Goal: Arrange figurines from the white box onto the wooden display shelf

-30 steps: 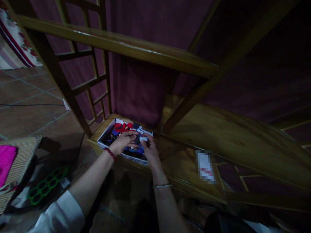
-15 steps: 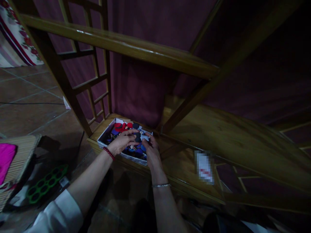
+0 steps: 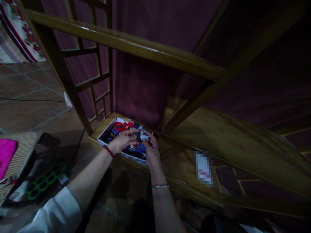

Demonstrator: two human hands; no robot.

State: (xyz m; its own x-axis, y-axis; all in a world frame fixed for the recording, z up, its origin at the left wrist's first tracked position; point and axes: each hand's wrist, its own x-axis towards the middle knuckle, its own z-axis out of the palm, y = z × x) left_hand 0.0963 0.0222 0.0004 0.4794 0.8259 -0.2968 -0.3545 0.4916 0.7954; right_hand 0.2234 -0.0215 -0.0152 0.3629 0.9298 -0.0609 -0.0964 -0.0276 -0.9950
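Observation:
Over a white cardboard box [image 3: 134,158], my two hands meet around a small figurine [image 3: 144,137] with a dark round part and a pale body. My left hand [image 3: 121,141] pinches its dark side. On the pale side, the thumb and fingers of my right hand [image 3: 152,150] close on it. Fingers cover part of the piece, so its details are hard to make out. Several small figures with red, blue and black parts fill the box; a red hat [image 3: 118,126] shows near its back left.
The box rests on a wooden shelf [image 3: 175,161] beneath a rail [image 3: 126,43], beside a lattice side [image 3: 98,77]. A blurred-out white packet [image 3: 204,169] lies to the right. At left are a pink cloth [image 3: 7,157] on a slatted top and a green holder [image 3: 46,181] below.
The view has shifted slightly. Both hands stay on the figurine over the box, with the dark part turned a little between the fingers.

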